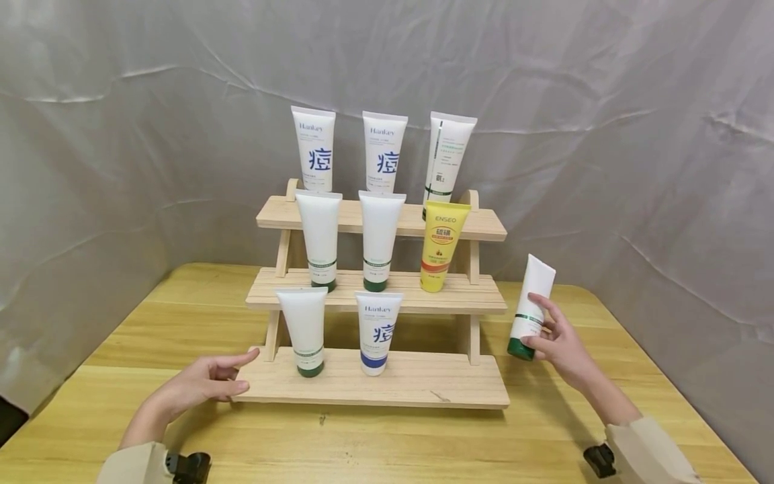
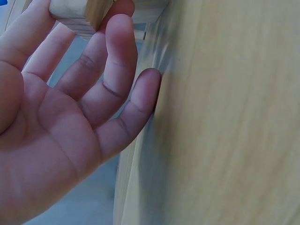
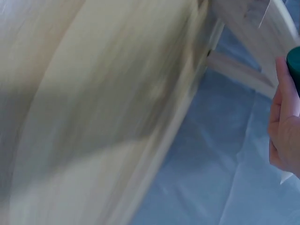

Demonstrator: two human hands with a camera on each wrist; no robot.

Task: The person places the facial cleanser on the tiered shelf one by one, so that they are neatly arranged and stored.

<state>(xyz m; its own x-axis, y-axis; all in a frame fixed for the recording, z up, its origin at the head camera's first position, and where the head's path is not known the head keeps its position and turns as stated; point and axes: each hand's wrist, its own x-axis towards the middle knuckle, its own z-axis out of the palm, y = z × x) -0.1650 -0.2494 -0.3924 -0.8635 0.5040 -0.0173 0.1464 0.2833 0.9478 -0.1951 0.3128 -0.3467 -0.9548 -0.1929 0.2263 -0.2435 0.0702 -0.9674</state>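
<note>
My right hand (image 1: 562, 339) grips a white squeeze tube with a green cap (image 1: 535, 302) to the right of a three-tier wooden display stand (image 1: 423, 393). The tube is tilted, cap end down. In the right wrist view, its green cap (image 3: 294, 65) shows at the edge beside my fingers. My left hand (image 1: 202, 383) holds the left end of the stand's bottom shelf, thumb near the front corner. From the left wrist, the fingers (image 2: 119, 61) bend around the shelf corner (image 2: 82, 14). A plain white tube (image 1: 305, 329) and a blue-banded Hankey tube (image 1: 377, 329) stand on that bottom shelf.
Two white tubes (image 1: 320, 235) with green caps and a yellow tube (image 1: 444, 242) stand on the middle shelf. Two Hankey tubes (image 1: 314, 144) and a white-green tube (image 1: 447, 154) occupy the top. The stand sits on a wooden table (image 1: 338, 450); grey cloth (image 1: 635, 148) hangs behind.
</note>
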